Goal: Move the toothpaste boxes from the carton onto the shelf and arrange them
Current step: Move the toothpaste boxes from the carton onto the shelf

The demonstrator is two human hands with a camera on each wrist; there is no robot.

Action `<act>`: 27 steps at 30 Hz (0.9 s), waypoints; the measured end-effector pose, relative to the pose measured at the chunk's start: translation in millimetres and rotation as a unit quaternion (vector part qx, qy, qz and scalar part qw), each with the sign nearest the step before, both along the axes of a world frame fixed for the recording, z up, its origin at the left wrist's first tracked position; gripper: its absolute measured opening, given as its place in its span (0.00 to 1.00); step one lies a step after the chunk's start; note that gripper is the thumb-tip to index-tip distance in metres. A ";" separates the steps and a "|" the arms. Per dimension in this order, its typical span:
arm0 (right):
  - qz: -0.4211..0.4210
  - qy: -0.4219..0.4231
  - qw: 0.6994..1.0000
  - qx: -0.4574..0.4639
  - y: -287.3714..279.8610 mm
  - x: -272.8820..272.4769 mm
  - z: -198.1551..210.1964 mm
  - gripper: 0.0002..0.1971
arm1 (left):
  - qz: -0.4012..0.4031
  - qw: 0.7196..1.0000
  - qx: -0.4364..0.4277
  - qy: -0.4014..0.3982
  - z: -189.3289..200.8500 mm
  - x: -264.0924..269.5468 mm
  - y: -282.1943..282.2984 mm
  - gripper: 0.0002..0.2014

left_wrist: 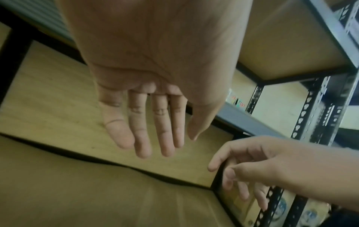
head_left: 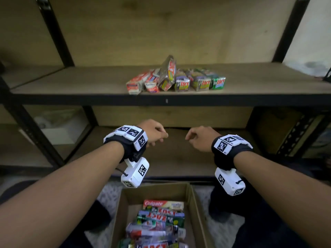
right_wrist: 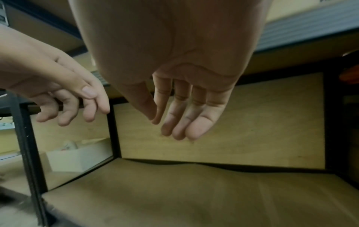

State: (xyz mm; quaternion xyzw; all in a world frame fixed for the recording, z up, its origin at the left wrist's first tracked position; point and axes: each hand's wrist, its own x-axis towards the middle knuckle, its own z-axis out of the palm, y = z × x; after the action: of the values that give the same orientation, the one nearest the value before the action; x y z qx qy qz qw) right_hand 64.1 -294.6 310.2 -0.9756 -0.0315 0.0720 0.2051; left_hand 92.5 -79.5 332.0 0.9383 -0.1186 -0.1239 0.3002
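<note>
Cardboard carton (head_left: 194, 208) waits near; left hand (head_left: 154, 133) and right hand (head_left: 198, 138) hang slack, empty. Tilted box (head_left: 167, 73) on shelf (head_left: 71, 83) could topple if bumped.

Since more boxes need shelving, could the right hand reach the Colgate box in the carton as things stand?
Probably yes: the right hand is empty, and the Colgate box lies uncovered on top in the open carton below it.

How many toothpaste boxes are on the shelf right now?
6, in one row on the shelf, left to right: leftmost red box, second red box, tilted box, purple ZACT box, middle ZACT box, green ZACT box. More may be hidden behind.
</note>
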 end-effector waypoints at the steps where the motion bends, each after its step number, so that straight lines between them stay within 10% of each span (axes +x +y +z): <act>1: 0.002 0.016 1.000 0.003 6.2 0.1 -16.1 0.07 | -0.004 1.000 0.014 0.019 -15.2 -2.2 2.8 0.08; 18: 0.053 0.244 0.967 -0.047 48.9 -24.3 -234.6 0.09 | -0.020 0.959 0.133 0.248 -232.6 -32.7 63.8 0.08; 27: 0.055 0.307 0.950 -0.020 75.9 -52.6 -309.4 0.13 | 0.024 0.919 0.252 0.301 -343.0 -60.8 103.7 0.33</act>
State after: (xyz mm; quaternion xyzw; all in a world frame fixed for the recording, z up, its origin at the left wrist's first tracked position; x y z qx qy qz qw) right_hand 11.5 -218.7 0.8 -0.9070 -0.0196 0.3798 0.1810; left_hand 31.7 24.2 -11.0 0.9039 0.0348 -0.4192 0.0779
